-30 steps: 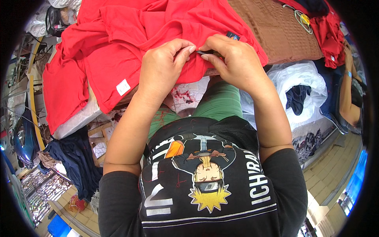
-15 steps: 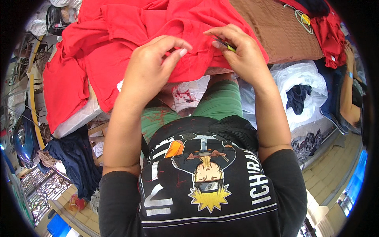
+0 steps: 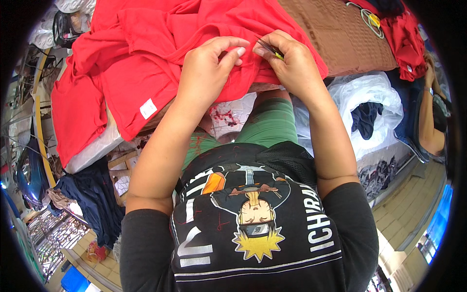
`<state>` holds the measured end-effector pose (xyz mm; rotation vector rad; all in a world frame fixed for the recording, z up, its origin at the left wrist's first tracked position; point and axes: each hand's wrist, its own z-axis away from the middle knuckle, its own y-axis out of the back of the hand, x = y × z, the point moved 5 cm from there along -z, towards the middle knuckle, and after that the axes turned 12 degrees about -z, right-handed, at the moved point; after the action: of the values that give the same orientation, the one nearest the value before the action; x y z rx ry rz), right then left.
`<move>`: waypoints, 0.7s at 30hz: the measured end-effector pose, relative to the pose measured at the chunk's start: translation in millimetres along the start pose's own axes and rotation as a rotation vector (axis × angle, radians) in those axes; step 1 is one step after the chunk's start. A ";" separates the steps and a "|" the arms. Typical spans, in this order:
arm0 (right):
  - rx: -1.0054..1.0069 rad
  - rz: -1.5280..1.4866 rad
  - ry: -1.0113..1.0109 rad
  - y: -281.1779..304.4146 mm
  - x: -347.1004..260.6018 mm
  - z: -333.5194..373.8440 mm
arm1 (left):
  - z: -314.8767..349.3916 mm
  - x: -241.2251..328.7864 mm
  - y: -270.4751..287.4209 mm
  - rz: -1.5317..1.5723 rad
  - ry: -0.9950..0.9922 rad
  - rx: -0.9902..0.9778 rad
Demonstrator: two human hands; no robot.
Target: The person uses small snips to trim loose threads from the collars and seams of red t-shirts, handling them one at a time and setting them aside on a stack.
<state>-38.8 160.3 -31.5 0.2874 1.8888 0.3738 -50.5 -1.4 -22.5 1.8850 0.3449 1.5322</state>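
Note:
Red cloth garments (image 3: pixel 141 63) lie in folds over the work surface in front of me. My left hand (image 3: pixel 211 65) is above the cloth, thumb and forefinger drawn close together; anything between the fingertips is too fine to make out. Close by on the right, my right hand (image 3: pixel 296 61) is closed around small thread snips (image 3: pixel 270 48) with dark blades and a yellow-green part. The blades point toward my left fingertips, with a small gap between the two hands. A white label (image 3: pixel 148 109) shows on the red fabric near my left forearm.
A brown cloth (image 3: pixel 345 41) covers the surface at right, where a yellow-and-white cord (image 3: pixel 372 22) lies. White plastic (image 3: pixel 335 95) surrounds dark fabric (image 3: pixel 366 119) below. Another person's arm (image 3: pixel 430 112) is at far right. Dark blue cloth (image 3: pixel 92 194) hangs at left.
My left hand has moved right, closer to the snips, uncovering the white label. My right hand has shifted slightly left, still gripping the snips.

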 end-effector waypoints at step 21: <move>-0.143 -0.210 -0.032 0.7 -8.8 12.3 | 14.7 -13.3 14.4 0.265 -0.055 0.137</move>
<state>-24.2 159.1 -27.4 -0.0013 1.8300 0.3566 -43.3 -24.8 -24.6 2.1450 0.1839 1.6598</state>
